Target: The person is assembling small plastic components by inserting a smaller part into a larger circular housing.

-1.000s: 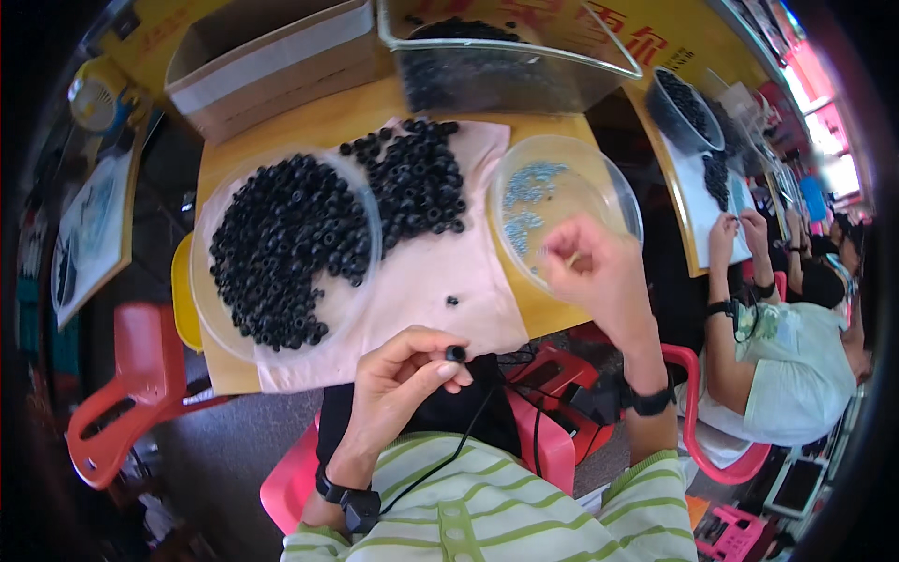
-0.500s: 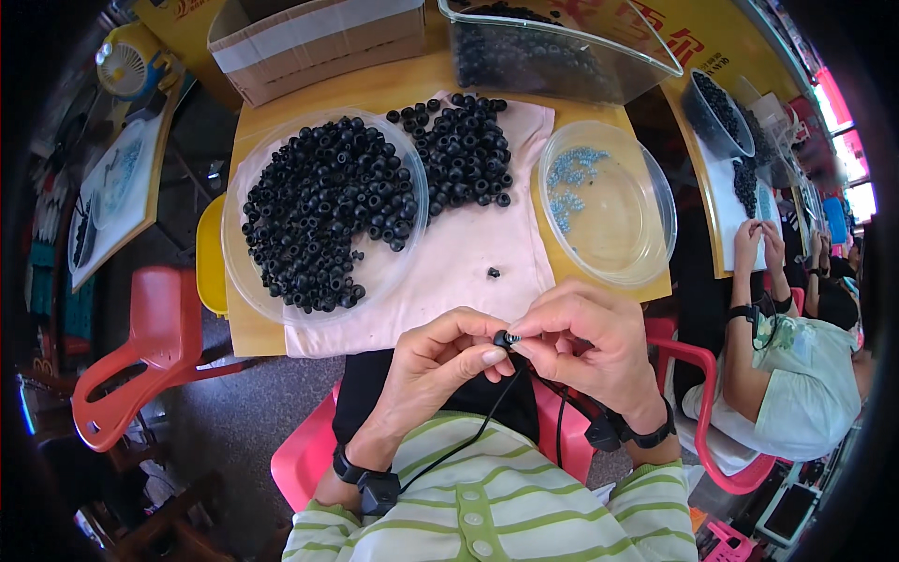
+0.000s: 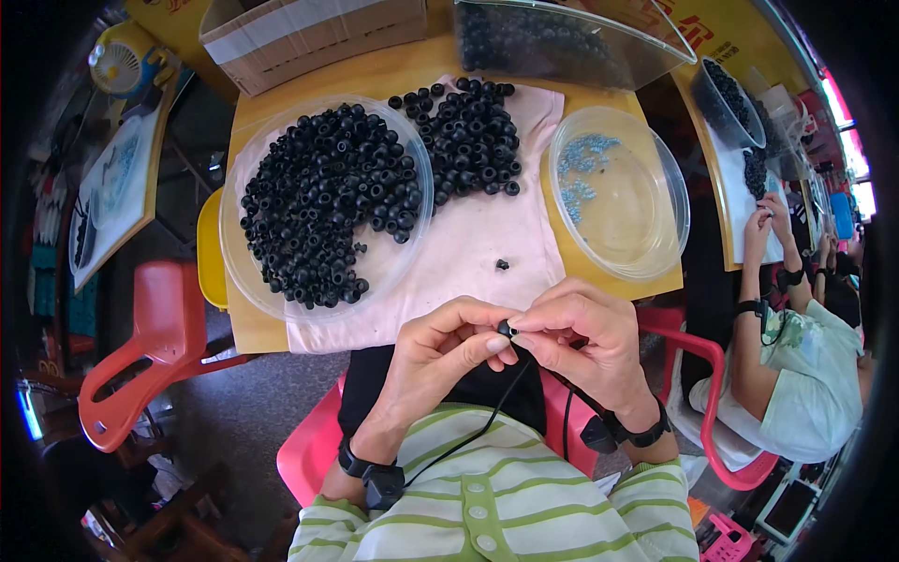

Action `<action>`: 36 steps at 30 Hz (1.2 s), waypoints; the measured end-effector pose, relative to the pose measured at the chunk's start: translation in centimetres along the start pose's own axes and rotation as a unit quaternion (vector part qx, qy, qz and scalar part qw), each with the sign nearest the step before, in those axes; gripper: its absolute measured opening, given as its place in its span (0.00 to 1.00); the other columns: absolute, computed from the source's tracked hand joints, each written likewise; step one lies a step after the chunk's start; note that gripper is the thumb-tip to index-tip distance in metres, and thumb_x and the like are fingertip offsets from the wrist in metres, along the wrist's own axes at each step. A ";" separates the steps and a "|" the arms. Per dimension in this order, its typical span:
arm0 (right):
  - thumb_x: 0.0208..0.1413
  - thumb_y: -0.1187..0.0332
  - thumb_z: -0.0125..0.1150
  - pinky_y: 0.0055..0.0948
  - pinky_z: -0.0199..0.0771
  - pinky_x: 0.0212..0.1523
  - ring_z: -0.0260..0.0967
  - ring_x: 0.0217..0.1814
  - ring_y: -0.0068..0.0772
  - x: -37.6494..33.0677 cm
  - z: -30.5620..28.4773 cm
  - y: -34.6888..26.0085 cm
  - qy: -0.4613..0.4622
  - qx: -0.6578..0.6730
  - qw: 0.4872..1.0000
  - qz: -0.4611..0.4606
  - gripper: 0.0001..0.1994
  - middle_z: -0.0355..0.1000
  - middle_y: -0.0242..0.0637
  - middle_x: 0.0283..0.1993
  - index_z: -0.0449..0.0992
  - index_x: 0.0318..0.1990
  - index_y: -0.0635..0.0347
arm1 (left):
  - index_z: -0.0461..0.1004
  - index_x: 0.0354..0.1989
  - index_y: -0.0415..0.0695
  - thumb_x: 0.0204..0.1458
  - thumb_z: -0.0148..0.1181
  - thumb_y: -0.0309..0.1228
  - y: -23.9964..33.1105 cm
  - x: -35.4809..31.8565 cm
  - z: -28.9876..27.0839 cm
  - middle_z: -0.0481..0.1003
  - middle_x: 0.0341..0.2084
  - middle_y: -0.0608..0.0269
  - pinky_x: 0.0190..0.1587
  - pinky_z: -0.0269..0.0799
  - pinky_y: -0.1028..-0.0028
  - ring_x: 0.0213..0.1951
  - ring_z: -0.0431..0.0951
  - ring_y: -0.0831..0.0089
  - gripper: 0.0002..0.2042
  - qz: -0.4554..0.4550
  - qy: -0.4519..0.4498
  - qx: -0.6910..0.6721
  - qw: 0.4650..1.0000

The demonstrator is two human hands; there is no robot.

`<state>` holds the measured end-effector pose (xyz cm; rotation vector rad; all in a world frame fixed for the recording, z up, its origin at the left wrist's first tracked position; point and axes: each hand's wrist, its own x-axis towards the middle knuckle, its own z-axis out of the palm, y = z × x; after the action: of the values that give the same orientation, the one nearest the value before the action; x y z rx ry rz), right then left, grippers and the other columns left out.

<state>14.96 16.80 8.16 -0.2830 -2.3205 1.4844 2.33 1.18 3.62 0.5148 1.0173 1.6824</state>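
Observation:
My left hand [image 3: 445, 361] pinches a black round part [image 3: 507, 329], which looks like a large bead, between thumb and fingertips. From the right, my right hand [image 3: 588, 345] meets it, thumb and forefinger closed at the bead's side. Whatever is between the right fingertips is too small to make out. Both hands are just in front of the table's near edge. Beyond them a small dark piece [image 3: 503, 264] lies on the pink cloth [image 3: 468, 253]. A round clear tray [image 3: 386, 267] full of black beads [image 3: 328, 197] stands at the left, with more loose beads [image 3: 476, 140] beside it.
At the right, a clear round tub [image 3: 646, 272] holds small pale-blue pieces [image 3: 581, 159]. A cardboard box [image 3: 314, 42] and a clear bin [image 3: 571, 66] of black parts stand at the back. A co-worker [image 3: 805, 384] sits on the right; an orange-red chair [image 3: 150, 337] is on the left.
My fingertips have shifted slightly around the bead, and the pale bit seen at its right side is now mostly hidden. The view has moved a little. The co-worker's hands have changed position.

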 end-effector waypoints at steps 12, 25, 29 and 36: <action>0.47 0.76 0.68 0.30 0.73 0.31 0.72 0.32 0.38 1.7 0.4 2.3 0.079 -0.209 0.973 -0.060 0.11 0.72 0.36 0.33 0.78 0.39 0.59 | 0.74 0.49 0.35 0.59 0.59 0.22 -1.1 1.3 -0.8 0.79 0.37 0.57 0.38 0.76 0.78 0.35 0.79 0.75 0.11 -0.042 0.058 -0.087 0.994; 0.46 0.76 0.59 0.36 0.74 0.42 0.69 0.44 0.43 2.3 1.3 3.7 -0.059 -0.314 0.947 -0.033 0.11 0.66 0.42 0.38 0.71 0.39 0.63 | 0.74 0.47 0.34 0.58 0.58 0.20 -0.8 0.9 -0.8 0.79 0.38 0.55 0.38 0.77 0.78 0.35 0.80 0.74 0.10 -0.028 0.066 -0.068 0.995; 0.45 0.77 0.59 0.36 0.74 0.42 0.69 0.42 0.43 2.6 1.8 3.5 -0.057 -0.334 0.940 -0.037 0.11 0.66 0.41 0.36 0.70 0.38 0.63 | 0.74 0.47 0.34 0.58 0.58 0.20 -0.3 0.6 -0.4 0.79 0.39 0.53 0.38 0.77 0.78 0.35 0.80 0.74 0.09 -0.015 0.057 -0.079 0.995; 0.53 0.77 0.65 0.21 0.69 0.28 0.71 0.30 0.24 3.0 0.3 0.9 0.005 0.033 0.991 0.127 0.05 0.74 0.35 0.33 0.78 0.38 0.63 | 0.73 0.46 0.36 0.57 0.60 0.23 0.1 -0.2 -0.5 0.79 0.38 0.51 0.36 0.77 0.78 0.33 0.80 0.74 0.09 -0.004 0.076 -0.103 0.992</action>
<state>12.09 18.01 7.79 -0.5852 -2.2895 1.6691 1.96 0.79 3.44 0.2504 0.9387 1.8160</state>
